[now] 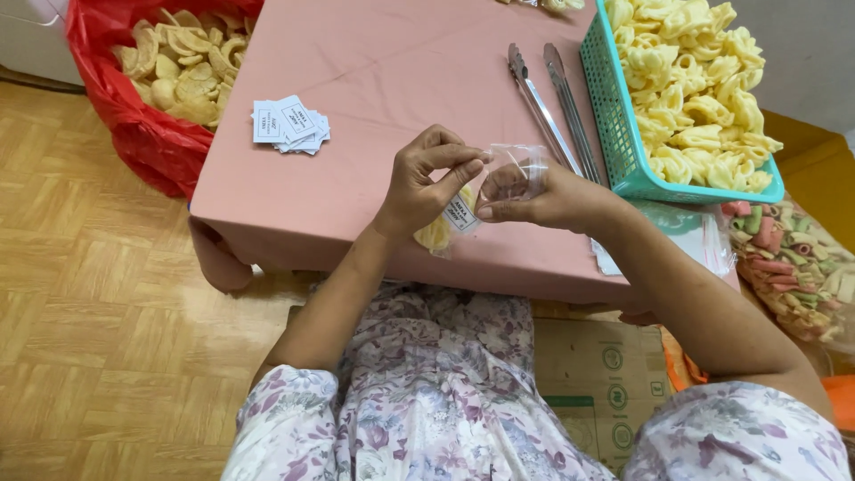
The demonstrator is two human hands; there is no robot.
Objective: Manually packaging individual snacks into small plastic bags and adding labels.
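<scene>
Both my hands hold a small clear plastic bag over the near edge of a low table with a pink cloth. My left hand pinches the bag's top edge between thumb and fingers. My right hand grips the other side of the opening. Yellow crackers and a small white paper label show inside the bag's lower part below my left hand.
A stack of white labels lies on the cloth at left. Metal tongs rest beside a teal basket of yellow crackers. A red bag of pale crackers sits at far left. Coloured crackers in plastic lie at right.
</scene>
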